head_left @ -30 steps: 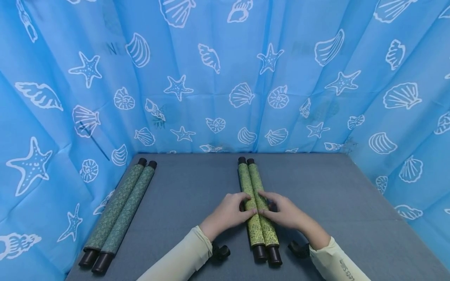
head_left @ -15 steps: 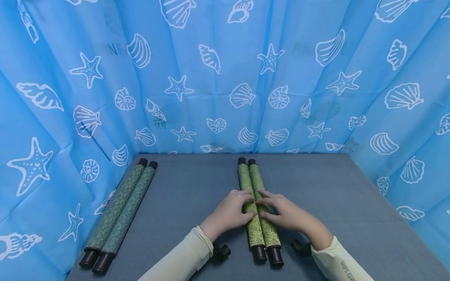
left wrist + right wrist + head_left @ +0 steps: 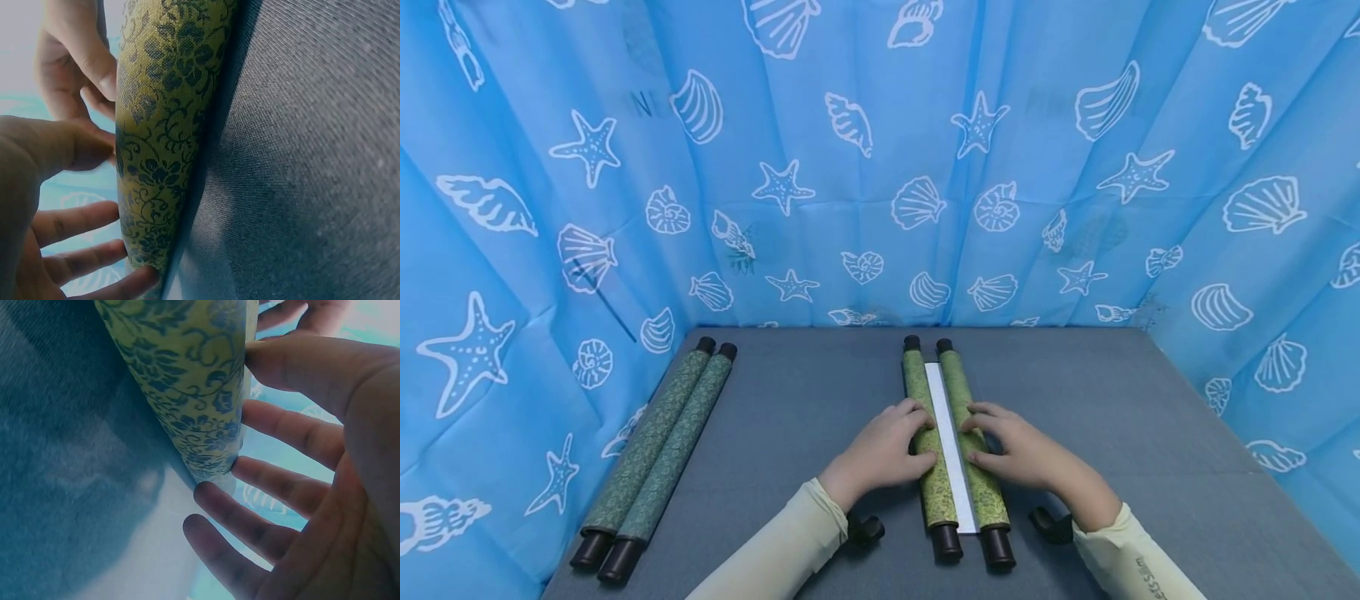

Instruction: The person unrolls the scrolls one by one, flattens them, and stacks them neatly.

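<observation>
A green floral scroll lies lengthwise on the grey table (image 3: 820, 400), parted into a left roll (image 3: 914, 379) and a right roll (image 3: 956, 385). Between them shows a narrow strip of white paper (image 3: 951, 454). My left hand (image 3: 883, 450) rests on the left roll with relaxed fingers, and my right hand (image 3: 1022, 454) rests on the right roll the same way. The left wrist view shows the patterned roll (image 3: 169, 125) against my fingers (image 3: 75, 225). In the right wrist view my spread fingers (image 3: 281, 487) touch the other roll (image 3: 187, 381). Black end caps (image 3: 946, 542) stick out near me.
A second, darker green scroll (image 3: 655, 450) lies rolled shut along the table's left side, touching the blue seashell curtain (image 3: 880, 167) that walls in the table on three sides. Bare grey table surface lies between the two scrolls and to the right.
The two rolls, which were touching, have moved apart under my hands. A white strip of paper now shows between them.
</observation>
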